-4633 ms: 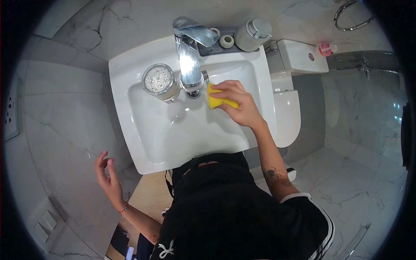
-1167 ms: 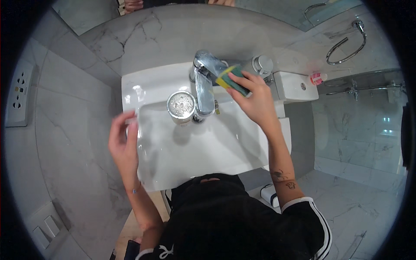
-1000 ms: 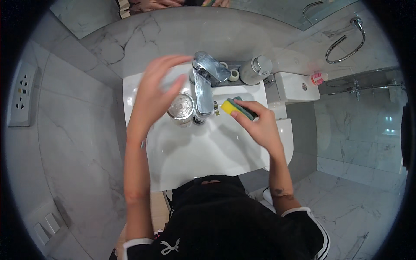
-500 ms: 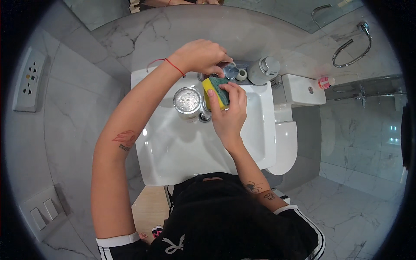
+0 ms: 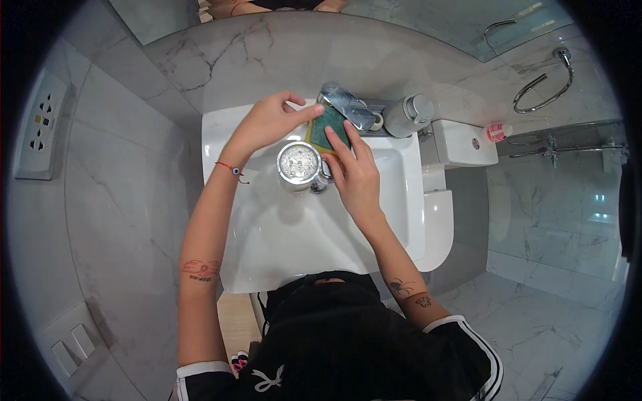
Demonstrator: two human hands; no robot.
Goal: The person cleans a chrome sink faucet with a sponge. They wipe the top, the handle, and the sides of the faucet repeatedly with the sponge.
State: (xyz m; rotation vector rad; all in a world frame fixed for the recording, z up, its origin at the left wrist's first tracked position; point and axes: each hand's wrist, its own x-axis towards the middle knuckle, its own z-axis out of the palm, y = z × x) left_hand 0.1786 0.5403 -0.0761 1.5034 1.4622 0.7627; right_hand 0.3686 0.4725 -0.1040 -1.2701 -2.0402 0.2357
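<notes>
My right hand [image 5: 358,180] holds a yellow sponge with a green scouring side [image 5: 329,127], its fingers lying over the green face. The sponge is just in front of the chrome faucet [image 5: 348,107]. My left hand [image 5: 271,123] has its fingers apart, with one fingertip at the sponge's upper left corner; whether it presses on it I cannot tell. Below the hands, a round clear container [image 5: 299,164] with a bright rim stands in the white sink [image 5: 267,247], its top showing what looks like bubbly water. Beside it is the chrome drain [image 5: 319,185].
A grey pump dispenser [image 5: 408,115] stands at the sink's back right, next to a small white round item [image 5: 376,121]. Farther right are the toilet [image 5: 438,220], a pink bottle [image 5: 497,132] on its tank and a towel ring [image 5: 548,83]. A mirror [image 5: 428,27] spans the back wall.
My left hand has come away from the faucet, toward me and left, uncovering the lever. The sponge has turned, its green side now facing up, and moved slightly left in my right hand.
</notes>
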